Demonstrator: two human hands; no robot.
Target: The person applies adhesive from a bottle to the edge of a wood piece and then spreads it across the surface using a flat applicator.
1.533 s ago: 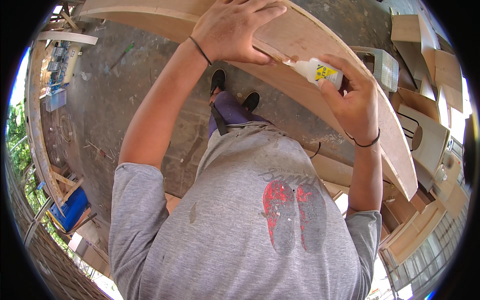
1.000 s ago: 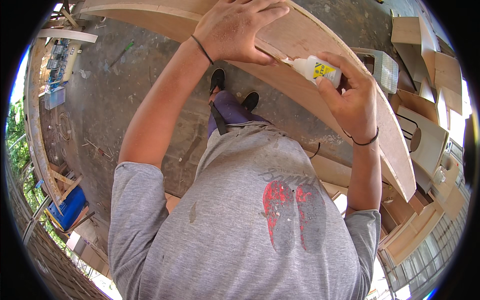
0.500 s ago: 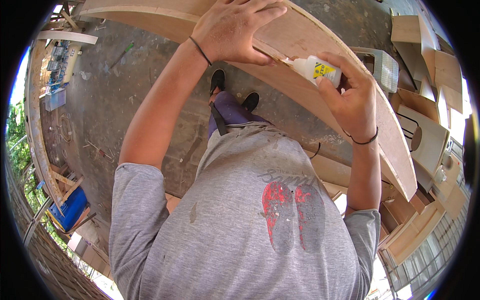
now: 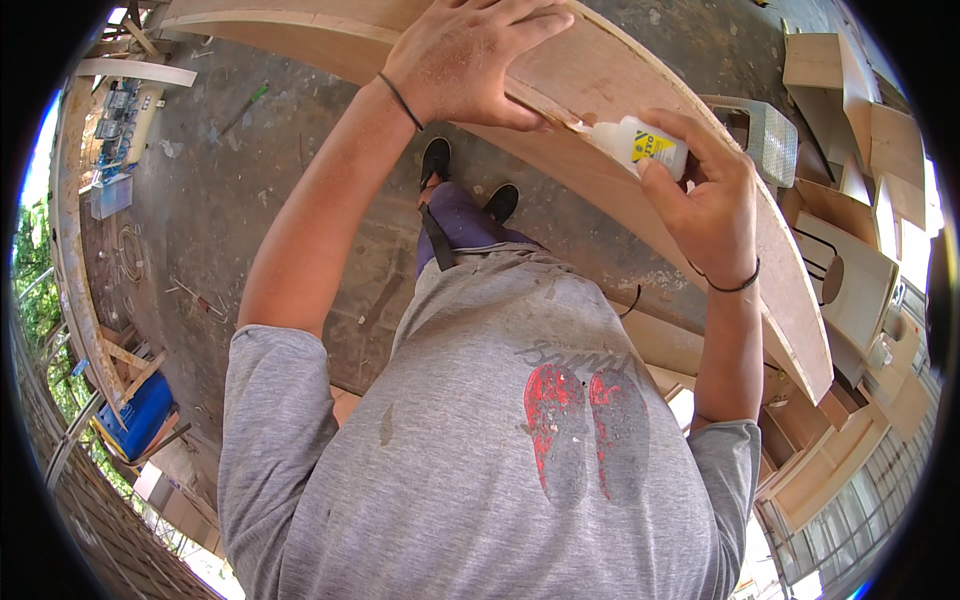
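Observation:
My right hand (image 4: 705, 200) is closed around a small white glue bottle (image 4: 652, 146) with a yellow and black label. The bottle lies tilted on its side, and its narrow nozzle points left to the near edge of a long curved wooden panel (image 4: 640, 75). Whether the tip touches the wood is too small to tell. Left of the nozzle, my left hand (image 4: 475, 65) rests on the panel with its fingers stretched out and spread. Its thumb lies along the near edge, beside a dark gap in the wood.
Wooden boxes and boards (image 4: 845, 215) are stacked at the right. A clear plastic bin (image 4: 770, 140) stands beyond the panel. On the left floor lie a green-tipped tool (image 4: 245, 108) and a coiled cable (image 4: 130, 252); a blue container (image 4: 135, 415) is at the lower left.
My right hand and the glue bottle have shifted slightly right and down, drawing the nozzle a little away from my left thumb. My left hand stays in place.

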